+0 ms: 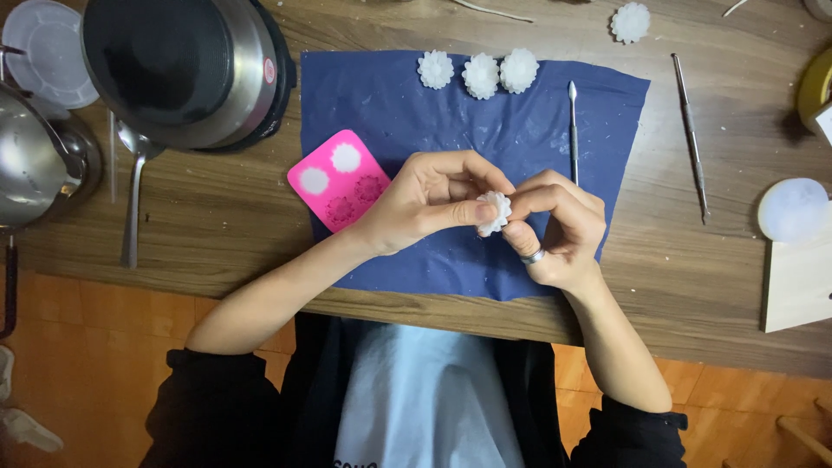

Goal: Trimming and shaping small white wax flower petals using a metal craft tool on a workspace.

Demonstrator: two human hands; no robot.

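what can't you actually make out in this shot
- Head view: much of the white flower piece is covered by the fingers of the left hand and right hand, so its back and each grip on it stay unclear.
- Head view: the steel pot is cut off by the left edge.
- Head view: the yellow object is cut off by the right edge.
- Head view: the pink mould has its lower corner hidden by the left hand.

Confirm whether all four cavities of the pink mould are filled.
No: the pink mould shows two cavities filled white and two empty.
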